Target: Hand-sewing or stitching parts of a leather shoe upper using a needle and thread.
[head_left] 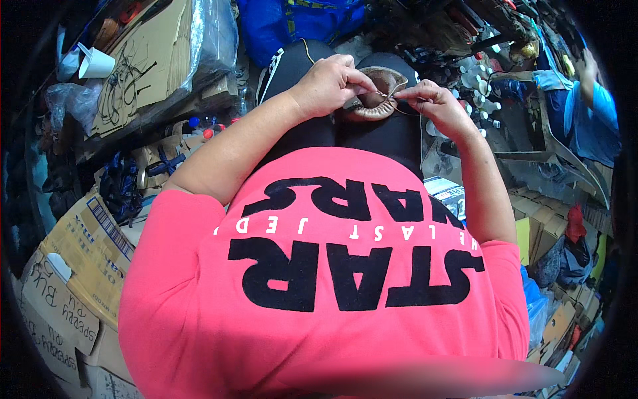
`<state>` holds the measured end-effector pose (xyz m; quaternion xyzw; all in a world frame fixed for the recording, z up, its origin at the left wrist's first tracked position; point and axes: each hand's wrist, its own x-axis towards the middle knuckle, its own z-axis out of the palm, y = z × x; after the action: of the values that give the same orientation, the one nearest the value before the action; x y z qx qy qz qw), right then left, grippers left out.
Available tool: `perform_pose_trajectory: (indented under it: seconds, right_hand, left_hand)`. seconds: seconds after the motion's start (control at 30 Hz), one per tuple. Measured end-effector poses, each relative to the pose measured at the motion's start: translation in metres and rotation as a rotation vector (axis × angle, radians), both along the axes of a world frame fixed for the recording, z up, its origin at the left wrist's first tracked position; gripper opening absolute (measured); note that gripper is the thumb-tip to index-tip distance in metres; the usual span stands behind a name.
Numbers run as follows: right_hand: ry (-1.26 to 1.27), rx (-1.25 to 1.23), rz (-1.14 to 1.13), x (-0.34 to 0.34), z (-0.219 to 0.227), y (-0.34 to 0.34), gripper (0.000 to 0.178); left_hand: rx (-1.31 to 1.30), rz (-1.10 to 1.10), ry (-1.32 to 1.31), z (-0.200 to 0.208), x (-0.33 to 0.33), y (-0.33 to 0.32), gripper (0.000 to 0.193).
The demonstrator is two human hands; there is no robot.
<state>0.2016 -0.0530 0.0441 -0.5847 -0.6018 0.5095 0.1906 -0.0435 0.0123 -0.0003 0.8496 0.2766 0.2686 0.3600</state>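
A tan leather shoe upper (372, 114) with a puckered, stitched edge rests between my thighs, its opening facing up. My left hand (335, 81) reaches over it from the left, thumb and finger pinched on a thin light thread (384, 95) at the opening. On the other side my right hand (430, 101) is closed in a pinch on the thread, close to the upper's right rim. The fingertips of both hands are a short way apart. Whether a needle is among them is too small to tell.
Flattened cardboard (156, 56) with a black cord and a white cup (97, 62) lies at upper left. A blue bag (299, 26) sits ahead. Several white-capped bottles (475, 83) stand at right, near another person's blue sleeve (591, 126). Cardboard boxes (86, 246) are at lower left.
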Motion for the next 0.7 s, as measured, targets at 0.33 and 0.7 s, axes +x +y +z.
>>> perform_pose_trajectory:
  seconds: [0.33, 0.7]
  right_hand:
    - [0.227, -0.118, -0.040, 0.009, -0.014, 0.003, 0.030]
    - [0.141, -0.121, -0.100, -0.005, -0.005, -0.006, 0.028]
  left_hand:
    - [-0.083, -0.071, 0.023, -0.009, 0.014, 0.012, 0.020]
    - [-0.115, -0.102, 0.091, 0.016, 0.005, 0.000, 0.024]
